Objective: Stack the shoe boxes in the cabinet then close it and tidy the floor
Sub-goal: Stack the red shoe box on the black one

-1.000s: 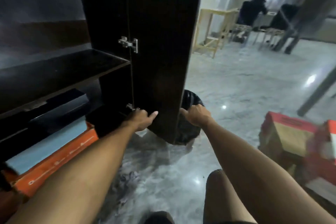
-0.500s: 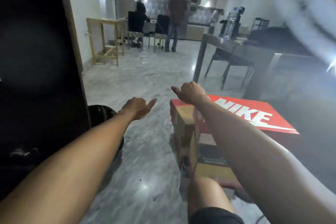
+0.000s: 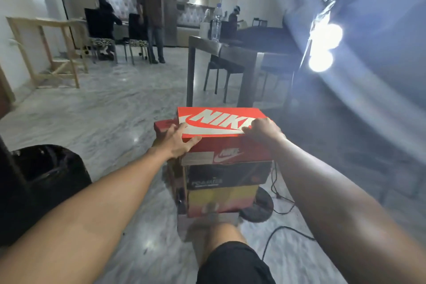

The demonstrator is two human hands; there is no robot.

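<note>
A red Nike shoe box [image 3: 219, 122] tops a stack on the marble floor ahead of me. Under it lie a black box [image 3: 228, 176] and a yellow-to-red box [image 3: 222, 200]; another red box [image 3: 162, 128] shows behind on the left. My left hand [image 3: 178, 139] grips the Nike box's near left corner, thumb along the lid's front edge. My right hand [image 3: 261, 130] clasps its near right corner. The cabinet is out of view except a dark edge [image 3: 7, 163] at far left.
A black bin bag [image 3: 48, 175] sits at left by the cabinet edge. A round black stand base [image 3: 260, 208] and cables [image 3: 280, 196] lie right of the stack. Behind stand a dark table [image 3: 232, 53] with chairs, a wooden frame [image 3: 46, 50], and people at the back. My knee [image 3: 221, 237] is below the stack.
My view swung right from the open cabinet to the floor stack. Both hands moved from the cabinet door across to the red Nike box and took hold of its near corners.
</note>
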